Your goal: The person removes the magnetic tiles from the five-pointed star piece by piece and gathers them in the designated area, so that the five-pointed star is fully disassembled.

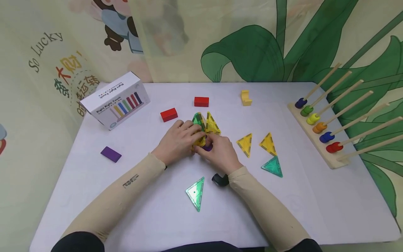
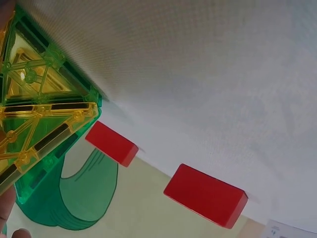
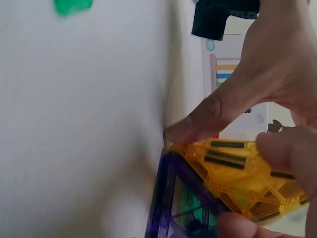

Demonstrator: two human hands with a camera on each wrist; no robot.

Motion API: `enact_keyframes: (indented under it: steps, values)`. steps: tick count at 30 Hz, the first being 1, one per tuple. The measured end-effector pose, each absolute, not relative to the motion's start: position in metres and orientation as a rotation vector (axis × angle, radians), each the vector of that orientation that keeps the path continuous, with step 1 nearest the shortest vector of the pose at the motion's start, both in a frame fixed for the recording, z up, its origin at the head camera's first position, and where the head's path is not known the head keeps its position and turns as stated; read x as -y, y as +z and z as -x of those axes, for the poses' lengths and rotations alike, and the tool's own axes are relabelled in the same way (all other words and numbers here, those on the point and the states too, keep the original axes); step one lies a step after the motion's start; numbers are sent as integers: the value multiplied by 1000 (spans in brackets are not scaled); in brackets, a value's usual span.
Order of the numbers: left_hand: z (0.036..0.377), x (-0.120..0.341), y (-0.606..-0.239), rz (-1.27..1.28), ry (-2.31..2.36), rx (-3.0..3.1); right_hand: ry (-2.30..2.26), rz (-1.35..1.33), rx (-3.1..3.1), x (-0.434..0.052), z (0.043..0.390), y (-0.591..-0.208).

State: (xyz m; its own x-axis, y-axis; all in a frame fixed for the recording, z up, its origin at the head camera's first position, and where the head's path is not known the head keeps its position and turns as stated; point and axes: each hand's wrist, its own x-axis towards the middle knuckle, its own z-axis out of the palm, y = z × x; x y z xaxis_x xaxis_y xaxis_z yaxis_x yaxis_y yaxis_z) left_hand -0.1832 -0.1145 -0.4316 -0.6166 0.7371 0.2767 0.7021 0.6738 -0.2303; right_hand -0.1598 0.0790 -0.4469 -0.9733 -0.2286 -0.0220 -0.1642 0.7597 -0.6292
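My left hand (image 1: 179, 140) grips a cluster of translucent triangular magnetic tiles near the table's middle. Its thumb presses the low edge of a yellow tile (image 3: 233, 173) in the right wrist view. A green tile (image 2: 32, 79) leans against the yellow ones in the left wrist view. With thumb and fingertips, my right hand (image 1: 221, 152) pinches a purple tile (image 3: 171, 193) on the near side, touching the yellow piece. Another yellow triangle (image 1: 212, 125) stands at the cluster's far right. The fingers hide part of the joints.
Loose yellow triangles (image 1: 245, 145) and green triangles (image 1: 273, 166) lie right and in front. Red blocks (image 1: 201, 102), a yellow block (image 1: 246, 98) and a purple block (image 1: 111, 154) surround the hands. A printed box (image 1: 116, 101) stands back left; a pegged wooden rack (image 1: 318, 136) stands right.
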Motion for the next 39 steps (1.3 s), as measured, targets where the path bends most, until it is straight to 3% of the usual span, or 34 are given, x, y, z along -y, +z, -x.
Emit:
enact_keyframes:
  steps: [39]
  values:
    - [176,114,-436,1183,98,2444,-1225,369,-2677,-103,159,-452]
